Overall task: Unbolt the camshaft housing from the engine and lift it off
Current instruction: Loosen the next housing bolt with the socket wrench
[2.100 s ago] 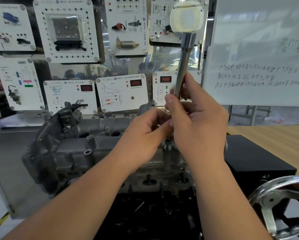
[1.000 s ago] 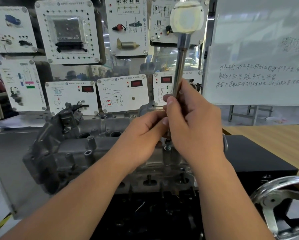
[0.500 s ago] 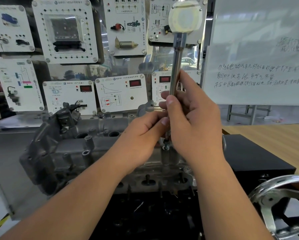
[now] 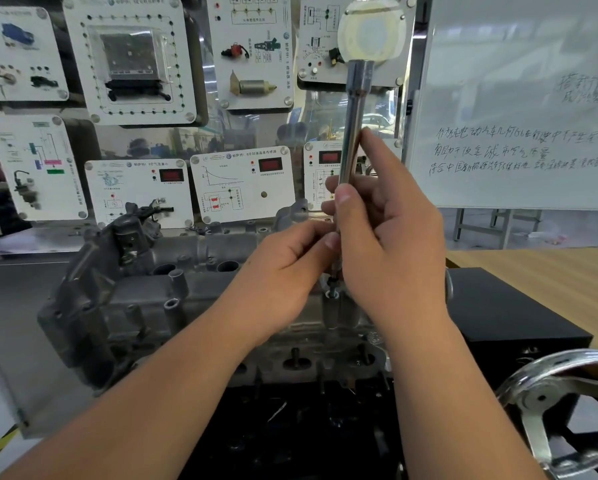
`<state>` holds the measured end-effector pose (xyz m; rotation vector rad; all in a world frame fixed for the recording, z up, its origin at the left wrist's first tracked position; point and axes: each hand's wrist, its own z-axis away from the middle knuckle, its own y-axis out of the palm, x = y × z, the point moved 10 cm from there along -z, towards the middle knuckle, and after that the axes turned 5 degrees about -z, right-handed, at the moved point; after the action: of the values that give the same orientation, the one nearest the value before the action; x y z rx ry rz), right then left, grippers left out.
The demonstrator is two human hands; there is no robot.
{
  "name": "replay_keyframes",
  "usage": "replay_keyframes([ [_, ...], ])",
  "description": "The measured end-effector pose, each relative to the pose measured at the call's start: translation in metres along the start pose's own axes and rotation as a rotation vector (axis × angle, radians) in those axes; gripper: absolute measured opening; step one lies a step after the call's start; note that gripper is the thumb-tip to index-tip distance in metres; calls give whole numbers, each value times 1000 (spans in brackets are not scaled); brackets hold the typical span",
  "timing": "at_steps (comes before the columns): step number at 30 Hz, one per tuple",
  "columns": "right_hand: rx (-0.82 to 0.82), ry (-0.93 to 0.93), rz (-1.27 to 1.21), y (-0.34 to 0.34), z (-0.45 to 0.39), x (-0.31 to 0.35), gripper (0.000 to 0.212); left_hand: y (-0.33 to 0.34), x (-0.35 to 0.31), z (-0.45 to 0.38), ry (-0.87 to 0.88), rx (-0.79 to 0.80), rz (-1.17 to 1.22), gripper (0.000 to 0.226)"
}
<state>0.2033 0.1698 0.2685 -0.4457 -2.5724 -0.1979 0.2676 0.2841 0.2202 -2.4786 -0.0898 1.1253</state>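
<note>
Right hand (image 4: pixel 391 251) was wrapped round the lower shaft of the long driver (image 4: pixel 353 133): thumb up along the near side, index finger laid up the far side, other fingers curled round it. The tool stood nearly upright, with its pale round knob (image 4: pixel 371 31) at the top of the frame.

Left hand (image 4: pixel 287 271) came in from the left, fingers curled, fingertips (image 4: pixel 330 239) pinching the same shaft just below the right thumb. Both hands were touching each other there. (What exactly sat under the left fingertips I couldn't tell, the right hand covered it.)

The driver's tip ran down to a bolt (image 4: pixel 332 293) sitting in a boss on the near edge of the camshaft housing (image 4: pixel 145 299). The bolt head stood slightly proud of the boss. Whether the bit was seated in it I couldn't tell.

The housing, grey cast metal, sat on top of the engine (image 4: pixel 304 362), running left to right, its left end tipped toward the camera. Several open bolt bosses (image 4: pixel 171 303) showed along its near side.

Behind it: a wall of white trainer panels (image 4: pixel 243 188), some with red displays. A whiteboard (image 4: pixel 519 109) with handwriting stood to the right, above a wooden counter (image 4: pixel 550 278). A black box (image 4: pixel 505 323) sat just right of the engine, and a chrome handwheel (image 4: pixel 547 400) showed at bottom right.
</note>
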Motion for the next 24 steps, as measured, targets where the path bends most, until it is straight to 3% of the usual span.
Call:
replay_keyframes([
  [3,-15,10,3,1,1,0,53,-1,1,0,-6,-20,4,27],
  [7,-3,4,22,1,1,-2,34,-2,2,0,-26,-38,23,27],
  [15,-14,-6,-53,0,1,-1,58,5,-1,1,-12,40,-26,28],
  [20,-51,22,10,-4,0,-3,43,2,-1,1,-13,13,-1,26],
  [24,-6,52,-10,1,0,-5,41,8,2,-2,-26,114,15,32],
])
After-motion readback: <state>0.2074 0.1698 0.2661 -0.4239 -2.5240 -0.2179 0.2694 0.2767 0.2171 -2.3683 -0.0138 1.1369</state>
